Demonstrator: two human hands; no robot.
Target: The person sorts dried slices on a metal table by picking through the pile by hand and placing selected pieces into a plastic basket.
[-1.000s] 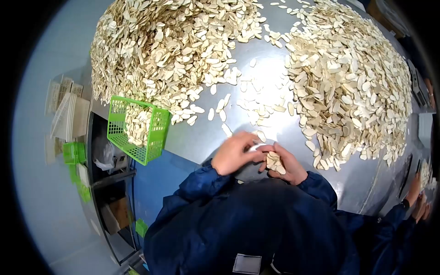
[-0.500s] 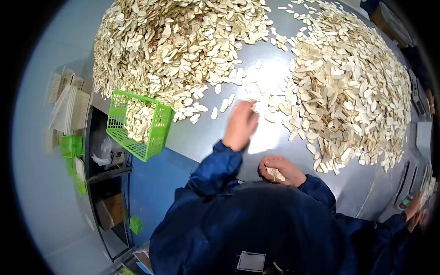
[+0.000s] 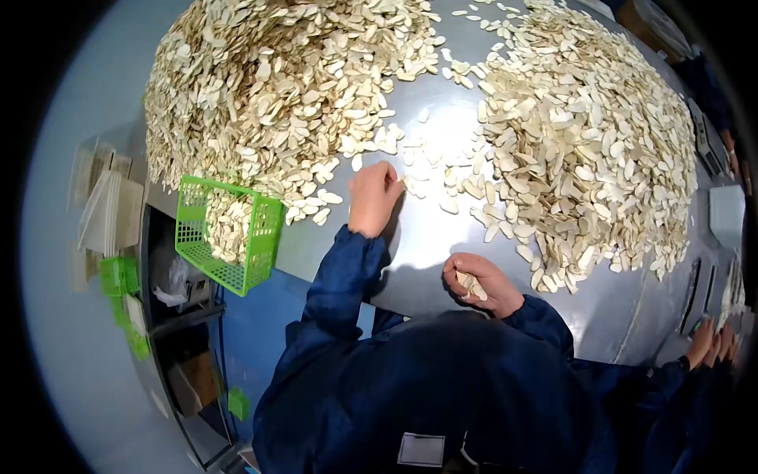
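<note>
My right hand [image 3: 483, 286] is curled, palm up, around several pale dried slices [image 3: 471, 285] just above the near table edge. My left hand [image 3: 374, 199] is bent down over the metal table, its fingers drawn in towards the thumb. Whatever those fingertips hold, if anything, is hidden from the camera. Just beyond it begins the large left pile of slices [image 3: 292, 87]. Loose slices [image 3: 426, 170] lie on the table to its right, between that pile and the right pile [image 3: 584, 142].
A green plastic basket [image 3: 264, 241] lies tipped at the table's left edge, with slices inside. Left of the table stands a dark shelf rack [image 3: 181, 316]. White baskets [image 3: 112, 209] are by the wall. Another person's hands [image 3: 711, 346] are at the lower right, near scales.
My left hand has moved left, towards the left pile's near edge, and its fingers have curled. The right hand still holds slices, at nearly the same place.
</note>
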